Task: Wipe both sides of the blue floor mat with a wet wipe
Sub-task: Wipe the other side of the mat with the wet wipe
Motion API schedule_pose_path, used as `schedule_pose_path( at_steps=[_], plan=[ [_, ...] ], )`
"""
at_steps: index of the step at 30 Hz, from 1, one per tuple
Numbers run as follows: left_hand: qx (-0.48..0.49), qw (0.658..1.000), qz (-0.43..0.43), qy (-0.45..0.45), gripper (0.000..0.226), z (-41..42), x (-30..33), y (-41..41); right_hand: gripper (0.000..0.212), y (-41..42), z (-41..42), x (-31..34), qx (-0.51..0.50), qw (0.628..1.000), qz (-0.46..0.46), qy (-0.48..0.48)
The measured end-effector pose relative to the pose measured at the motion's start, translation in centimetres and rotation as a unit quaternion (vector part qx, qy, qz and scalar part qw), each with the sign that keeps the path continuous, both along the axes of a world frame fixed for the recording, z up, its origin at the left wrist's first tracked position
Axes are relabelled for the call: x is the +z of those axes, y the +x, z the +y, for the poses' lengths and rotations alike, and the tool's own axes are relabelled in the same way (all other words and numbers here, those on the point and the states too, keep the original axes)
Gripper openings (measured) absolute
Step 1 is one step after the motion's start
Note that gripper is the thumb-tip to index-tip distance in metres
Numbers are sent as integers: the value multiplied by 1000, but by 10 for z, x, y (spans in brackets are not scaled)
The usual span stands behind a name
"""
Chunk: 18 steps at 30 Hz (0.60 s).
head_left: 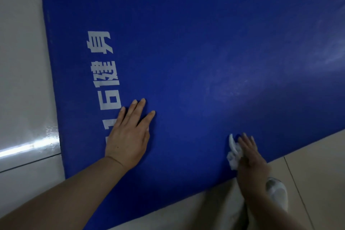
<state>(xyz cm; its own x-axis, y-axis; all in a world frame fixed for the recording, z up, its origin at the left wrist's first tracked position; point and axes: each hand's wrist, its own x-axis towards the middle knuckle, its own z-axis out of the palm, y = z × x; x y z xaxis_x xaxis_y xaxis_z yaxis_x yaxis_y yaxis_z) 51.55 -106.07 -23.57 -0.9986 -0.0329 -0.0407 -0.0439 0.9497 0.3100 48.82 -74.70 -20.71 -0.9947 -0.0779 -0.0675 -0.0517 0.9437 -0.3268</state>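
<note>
The blue floor mat (186,52) lies flat on the tiled floor and fills most of the view, with white printed characters near its left end. My left hand (128,134) rests flat on the mat beside the print, fingers straight and spread. A crumpled white wet wipe (234,152) sits on the mat near its front edge, and my right hand (252,157) presses on it with straight fingers. A faint damp sheen shows on the mat to the right of centre.
Pale floor tiles (20,61) surround the mat, with a bright reflection at the left. A white shoe (278,192) stands on the floor just below the mat's front edge, under my right forearm.
</note>
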Motion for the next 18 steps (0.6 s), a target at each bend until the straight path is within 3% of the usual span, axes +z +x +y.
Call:
schedule_pose_path(
  at_steps=[1,6,8,11,15,18],
  plan=[
    [0,1000,-2,1,49,0,0,-1,40,-7,-5,2,-16,1000,-10,-5],
    [-3,1000,-15,2,50,2,2,-3,53,32,-58,-13,134,986,-61,-76],
    [-4,1000,-21,7,50,1,1,-2,54,25,-53,-15,147,985,-66,-55],
    [-6,1000,-23,10,49,1,0,-1,47,8,-41,-19,174,984,-38,-30],
    [-10,1000,-25,15,48,0,-2,1,43,-6,-58,-25,204,968,42,-141],
    [-15,999,-23,16,51,-2,-4,1,44,-62,-78,-19,178,964,71,-184]
  ],
)
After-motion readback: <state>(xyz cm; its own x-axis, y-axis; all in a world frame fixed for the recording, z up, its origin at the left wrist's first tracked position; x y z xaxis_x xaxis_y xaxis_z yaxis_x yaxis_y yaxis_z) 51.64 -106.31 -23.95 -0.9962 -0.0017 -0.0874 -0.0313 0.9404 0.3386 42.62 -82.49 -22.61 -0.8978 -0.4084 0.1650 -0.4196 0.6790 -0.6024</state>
